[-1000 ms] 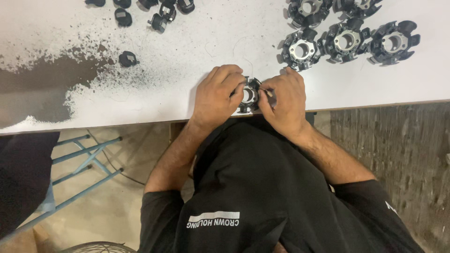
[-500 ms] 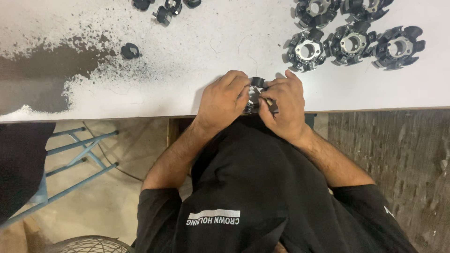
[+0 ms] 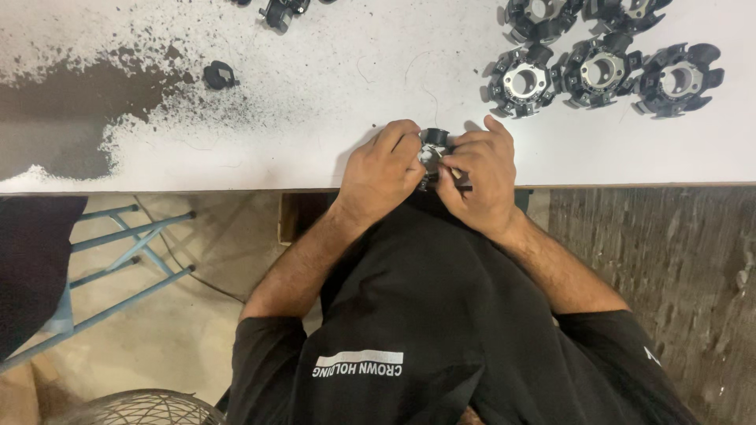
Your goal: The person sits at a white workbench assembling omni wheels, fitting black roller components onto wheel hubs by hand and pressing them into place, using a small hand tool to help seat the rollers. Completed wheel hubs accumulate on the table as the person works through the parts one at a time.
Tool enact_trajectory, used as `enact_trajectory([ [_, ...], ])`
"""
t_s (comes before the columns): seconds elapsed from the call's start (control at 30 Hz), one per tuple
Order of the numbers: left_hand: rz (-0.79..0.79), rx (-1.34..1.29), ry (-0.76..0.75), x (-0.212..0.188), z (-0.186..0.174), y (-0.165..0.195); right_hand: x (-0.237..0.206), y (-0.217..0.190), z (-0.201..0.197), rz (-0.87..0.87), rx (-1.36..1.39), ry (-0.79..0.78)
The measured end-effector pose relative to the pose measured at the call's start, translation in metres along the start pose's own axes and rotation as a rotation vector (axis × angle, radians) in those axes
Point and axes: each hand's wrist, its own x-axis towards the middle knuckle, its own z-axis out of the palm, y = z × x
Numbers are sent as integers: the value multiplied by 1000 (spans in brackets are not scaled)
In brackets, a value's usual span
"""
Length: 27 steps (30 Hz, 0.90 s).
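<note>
Spread across a white table [image 3: 236, 149] with a dark worn patch: five round black rotor-like parts with silver hubs [image 3: 598, 72] grouped at the far right, well apart from the hands. Gripped at the near table edge between left hand [image 3: 383, 167] and right hand [image 3: 478, 175], fingers curled tightly around it: one small black part with a pale centre [image 3: 431, 149], mostly hidden. Lying alone far left: a small black clip [image 3: 220, 75].

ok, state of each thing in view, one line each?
left hand: closed on the black part, at the table edge
right hand: closed on the same part
black part: held between both hands, mostly hidden
finished black rings: lying flat, grouped at the far right
small black piece: lying alone, untouched
white table: paint worn off at left
</note>
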Motion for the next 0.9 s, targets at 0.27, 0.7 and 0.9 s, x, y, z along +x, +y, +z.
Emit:
enact_trajectory([
  [0.27, 1, 34, 60, -7, 12, 0, 4, -6, 2, -15, -66, -32],
  [0.7, -33, 217, -137, 12, -7, 33, -21, 16, -50, 175, -56, 96],
  [0.9, -45, 93, -252, 69, 7, 19, -34, 80, -109, 170, -405, 233],
])
